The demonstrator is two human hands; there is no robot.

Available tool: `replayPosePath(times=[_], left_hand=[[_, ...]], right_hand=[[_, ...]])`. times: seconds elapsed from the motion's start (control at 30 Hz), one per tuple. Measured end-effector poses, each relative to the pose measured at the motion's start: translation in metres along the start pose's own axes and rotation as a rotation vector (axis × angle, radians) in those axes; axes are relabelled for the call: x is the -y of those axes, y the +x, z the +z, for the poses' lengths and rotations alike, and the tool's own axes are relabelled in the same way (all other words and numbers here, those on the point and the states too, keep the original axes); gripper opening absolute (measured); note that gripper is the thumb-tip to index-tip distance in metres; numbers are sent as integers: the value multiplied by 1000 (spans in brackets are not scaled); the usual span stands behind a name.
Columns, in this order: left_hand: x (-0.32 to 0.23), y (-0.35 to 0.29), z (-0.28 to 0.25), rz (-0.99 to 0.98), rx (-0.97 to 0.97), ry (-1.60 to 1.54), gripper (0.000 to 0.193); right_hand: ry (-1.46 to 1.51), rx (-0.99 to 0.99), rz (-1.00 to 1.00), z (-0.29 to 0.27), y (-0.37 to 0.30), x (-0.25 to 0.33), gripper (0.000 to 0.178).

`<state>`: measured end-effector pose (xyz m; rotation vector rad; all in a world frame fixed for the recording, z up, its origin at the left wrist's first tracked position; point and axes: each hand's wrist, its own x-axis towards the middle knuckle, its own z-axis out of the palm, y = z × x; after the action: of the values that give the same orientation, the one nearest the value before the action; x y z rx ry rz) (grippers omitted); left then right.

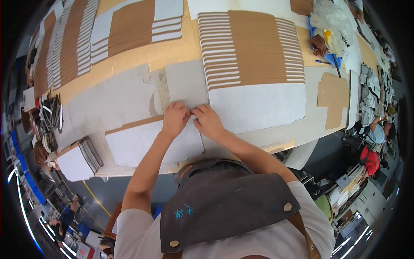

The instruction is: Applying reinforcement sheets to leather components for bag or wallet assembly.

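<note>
My left hand (176,119) and my right hand (209,123) meet fingertip to fingertip at the far right corner of a white sheet panel (151,141). This panel lies flat near the front edge and has a brown strip along its far side. Both hands are closed in a pinch; what sits between the fingertips is too small and hidden to make out. Just beyond them is a grey board (185,82). To the right of my right hand rests a large fanned stack of white and brown panels (258,52), its nearest panel (258,103) showing mostly white.
More fanned panels (131,26) line the table's far left. A small stack of folded pieces (77,159) stands at the front left corner, near a bundle of dark strips (51,112). At right are a brown cutout template (334,97) and a blue tray (332,60) with plastic bags.
</note>
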<state>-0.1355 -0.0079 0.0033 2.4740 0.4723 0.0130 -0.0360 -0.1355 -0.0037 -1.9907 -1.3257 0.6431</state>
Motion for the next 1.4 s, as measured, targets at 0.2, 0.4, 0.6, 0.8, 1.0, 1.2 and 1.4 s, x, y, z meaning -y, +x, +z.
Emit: replayPosePath(times=[0.2,0.4,0.6,0.8,1.0,1.2,1.4], left_hand=[[-1,-26,-20,99,33,-260,18],[52,-56,-73,128,177,-151,15],[95,-106,-131,-150,211,184,37],[76,-100,-143,57,169,82,32],[68,-89,-157,-213,467,-13,15],[-28,10,-120,-276,814,-534,43],[-49,75,-20,-350,687,-714,37]], right_hand=[[74,-40,-54,3,-6,15,15],[144,102,-267,9,-18,42,15],[429,368,-70,-20,-22,85,13],[510,563,-180,-40,-24,97,11],[765,-18,382,-135,-50,30,14],[831,-233,696,-248,-93,-73,12],[426,-246,673,-302,-103,-171,10]])
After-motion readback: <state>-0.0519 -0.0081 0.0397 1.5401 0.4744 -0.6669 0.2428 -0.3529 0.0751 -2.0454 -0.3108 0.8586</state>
